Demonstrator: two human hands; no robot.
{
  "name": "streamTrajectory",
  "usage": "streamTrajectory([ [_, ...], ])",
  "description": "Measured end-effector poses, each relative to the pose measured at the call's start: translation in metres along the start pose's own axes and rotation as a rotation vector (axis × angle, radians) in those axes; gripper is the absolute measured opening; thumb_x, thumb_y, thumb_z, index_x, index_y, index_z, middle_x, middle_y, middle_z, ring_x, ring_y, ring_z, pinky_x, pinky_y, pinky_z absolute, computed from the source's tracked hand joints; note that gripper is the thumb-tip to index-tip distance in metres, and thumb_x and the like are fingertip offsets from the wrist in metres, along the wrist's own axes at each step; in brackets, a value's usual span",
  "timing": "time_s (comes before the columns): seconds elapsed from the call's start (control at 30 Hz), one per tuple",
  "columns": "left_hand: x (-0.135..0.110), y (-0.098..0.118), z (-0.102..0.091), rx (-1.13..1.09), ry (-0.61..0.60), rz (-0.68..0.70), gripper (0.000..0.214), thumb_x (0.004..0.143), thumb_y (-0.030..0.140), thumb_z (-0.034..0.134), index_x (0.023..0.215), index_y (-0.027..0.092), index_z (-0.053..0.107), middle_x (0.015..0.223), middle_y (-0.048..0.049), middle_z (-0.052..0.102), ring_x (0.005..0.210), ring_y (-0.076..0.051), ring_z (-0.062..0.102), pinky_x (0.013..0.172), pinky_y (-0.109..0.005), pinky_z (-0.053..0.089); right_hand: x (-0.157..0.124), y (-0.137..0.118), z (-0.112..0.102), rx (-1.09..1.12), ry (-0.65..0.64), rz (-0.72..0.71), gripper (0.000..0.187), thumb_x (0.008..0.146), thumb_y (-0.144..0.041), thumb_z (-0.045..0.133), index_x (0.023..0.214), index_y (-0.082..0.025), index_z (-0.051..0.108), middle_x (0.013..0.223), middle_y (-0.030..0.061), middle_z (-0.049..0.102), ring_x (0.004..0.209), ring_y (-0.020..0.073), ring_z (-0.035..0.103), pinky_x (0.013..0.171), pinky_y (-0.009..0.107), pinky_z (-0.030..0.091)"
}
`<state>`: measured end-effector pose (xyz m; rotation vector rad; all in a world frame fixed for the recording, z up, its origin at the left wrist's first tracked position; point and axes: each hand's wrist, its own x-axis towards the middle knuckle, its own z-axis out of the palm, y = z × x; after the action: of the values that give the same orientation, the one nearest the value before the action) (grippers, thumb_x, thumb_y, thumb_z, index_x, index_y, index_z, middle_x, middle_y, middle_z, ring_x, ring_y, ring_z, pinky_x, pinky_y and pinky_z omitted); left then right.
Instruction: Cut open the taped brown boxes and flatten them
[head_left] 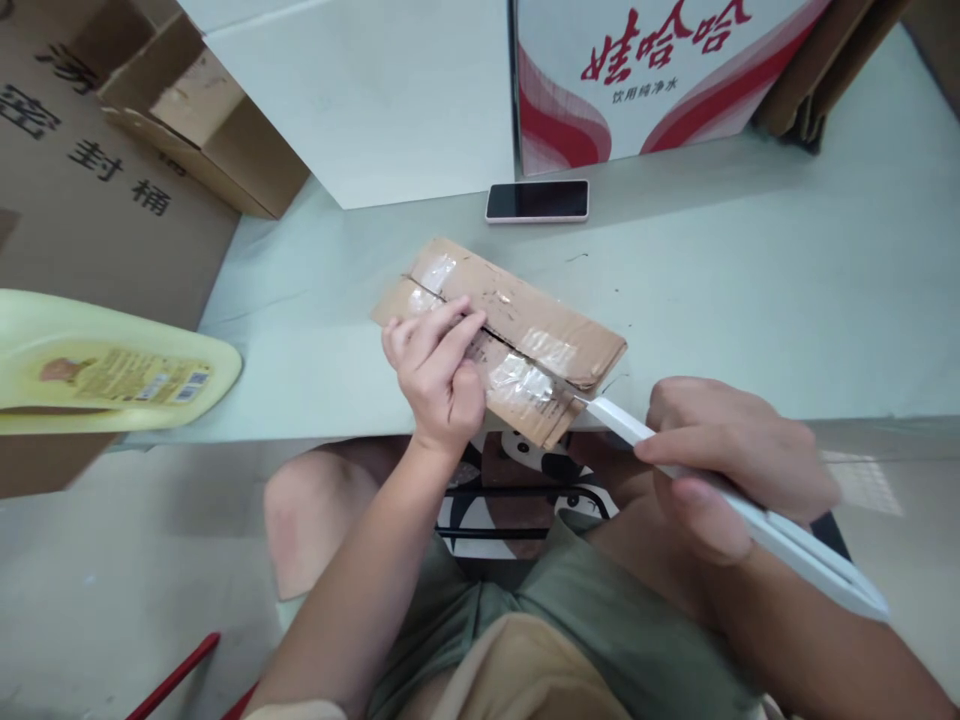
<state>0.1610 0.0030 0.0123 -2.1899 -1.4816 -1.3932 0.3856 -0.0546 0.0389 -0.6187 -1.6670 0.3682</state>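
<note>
A small flat cardboard box (pixel 517 290) with clear tape across its seam lies at the table's front edge, one corner jutting past it. My left hand (pixel 442 370) grips it from the near side, fingers bent over the top and resting along the seam. In my right hand (pixel 735 460) is a white knife (pixel 622 420), its long slotted handle running back past the wrist. The tip meets the seam at the box's right end. How far it goes in cannot be made out.
Behind the box lies a phone (pixel 537 201), in front of a plain white box (pixel 375 100) and a red-and-white carton (pixel 630 90). Leftward are a yellow bottle (pixel 112 370) and brown cardboard boxes (pixel 97 200). Folded cardboard (pixel 817 80) leans at back right.
</note>
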Motion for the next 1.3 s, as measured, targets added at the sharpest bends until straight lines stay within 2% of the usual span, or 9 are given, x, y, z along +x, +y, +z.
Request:
streamTrajectory([
  [0.17, -0.01, -0.005, 0.0, -0.063, 0.045, 0.008, 0.049, 0.096, 0.037, 0.037, 0.128, 0.02, 0.07, 0.127, -0.0132, 0.07, 0.119, -0.029, 0.062, 0.109, -0.049, 0.042, -0.001, 0.005, -0.001, 0.025, 0.006, -0.013, 0.013, 0.085, -0.018, 0.053, 0.084, -0.02, 0.065, 0.053, -0.003, 0.042, 0.043, 0.0113, 0.039, 0.045, 0.028, 0.029],
  [0.43, -0.02, -0.01, -0.005, -0.175, 0.055, -0.054, 0.042, 0.099, 0.044, 0.042, 0.134, 0.034, 0.063, 0.138, -0.0068, 0.058, 0.128, -0.028, 0.055, 0.118, -0.05, 0.034, -0.003, 0.014, 0.007, -0.146, 0.108, -0.005, 0.01, 0.094, -0.024, 0.062, 0.098, -0.023, 0.07, 0.06, -0.0018, 0.054, 0.046, 0.012, 0.047, 0.044, 0.028, 0.035],
  [0.53, -0.018, -0.009, -0.005, -0.183, 0.047, -0.032, 0.039, 0.099, 0.041, 0.045, 0.132, 0.033, 0.063, 0.137, -0.0069, 0.055, 0.127, -0.027, 0.053, 0.117, -0.048, 0.037, -0.005, 0.023, 0.013, -0.279, 0.21, 0.021, 0.017, 0.097, -0.036, 0.068, 0.111, -0.027, 0.07, 0.081, 0.0038, 0.069, 0.068, 0.0181, 0.066, 0.059, 0.032, 0.054],
  [0.6, -0.016, -0.009, -0.003, -0.167, 0.049, -0.031, 0.037, 0.099, 0.042, 0.044, 0.128, 0.03, 0.064, 0.137, -0.008, 0.055, 0.127, -0.028, 0.054, 0.116, -0.049, 0.038, -0.006, 0.029, 0.014, -0.29, 0.189, 0.067, 0.022, 0.099, -0.046, 0.065, 0.113, -0.03, 0.07, 0.096, 0.0066, 0.072, 0.089, 0.0239, 0.073, 0.079, 0.041, 0.061],
  [0.7, -0.015, -0.009, -0.001, -0.126, 0.049, -0.056, 0.038, 0.099, 0.047, 0.044, 0.124, 0.026, 0.063, 0.135, -0.0103, 0.055, 0.13, -0.031, 0.054, 0.117, -0.053, 0.039, -0.005, 0.034, 0.014, -0.22, 0.047, 0.082, 0.03, 0.093, -0.049, 0.072, 0.116, -0.031, 0.068, 0.111, 0.0078, 0.073, 0.113, 0.0304, 0.072, 0.103, 0.053, 0.057],
  [0.77, -0.014, -0.007, -0.001, -0.12, 0.039, -0.058, 0.037, 0.099, 0.047, 0.045, 0.124, 0.026, 0.062, 0.135, -0.0106, 0.053, 0.132, -0.031, 0.053, 0.119, -0.054, 0.038, -0.005, 0.035, 0.014, -0.15, -0.02, 0.11, 0.036, 0.088, -0.043, 0.079, 0.12, -0.03, 0.066, 0.121, 0.0085, 0.071, 0.122, 0.0319, 0.069, 0.109, 0.054, 0.054],
  [0.97, -0.01, 0.02, -0.019, -0.136, -0.052, -0.094, 0.045, 0.096, 0.053, 0.051, 0.134, 0.028, 0.054, 0.147, -0.0132, 0.045, 0.146, -0.036, 0.043, 0.123, -0.062, 0.031, -0.003, 0.034, 0.015, -0.02, 0.005, 0.229, 0.043, 0.085, -0.027, 0.082, 0.124, -0.03, 0.064, 0.125, 0.0076, 0.072, 0.118, 0.0267, 0.07, 0.102, 0.044, 0.058],
  [1.1, -0.014, 0.05, -0.032, -0.077, -0.231, -0.106, 0.082, 0.077, 0.065, 0.072, 0.144, 0.025, 0.046, 0.155, -0.0165, 0.037, 0.154, -0.044, 0.03, 0.126, -0.066, 0.024, -0.003, 0.035, 0.013, -0.06, 0.019, 0.226, 0.036, 0.085, -0.03, 0.081, 0.117, -0.03, 0.065, 0.114, 0.0062, 0.075, 0.106, 0.0253, 0.073, 0.093, 0.041, 0.06],
  [1.3, -0.021, 0.069, -0.033, -0.07, -0.3, -0.18, 0.092, 0.074, 0.048, 0.082, 0.152, 0.026, 0.039, 0.161, -0.0188, 0.028, 0.159, -0.043, 0.023, 0.127, -0.064, 0.026, -0.004, 0.032, 0.014, -0.069, 0.064, 0.236, 0.023, 0.089, -0.022, 0.071, 0.11, -0.028, 0.066, 0.104, 0.0057, 0.075, 0.095, 0.0221, 0.073, 0.083, 0.038, 0.06],
])
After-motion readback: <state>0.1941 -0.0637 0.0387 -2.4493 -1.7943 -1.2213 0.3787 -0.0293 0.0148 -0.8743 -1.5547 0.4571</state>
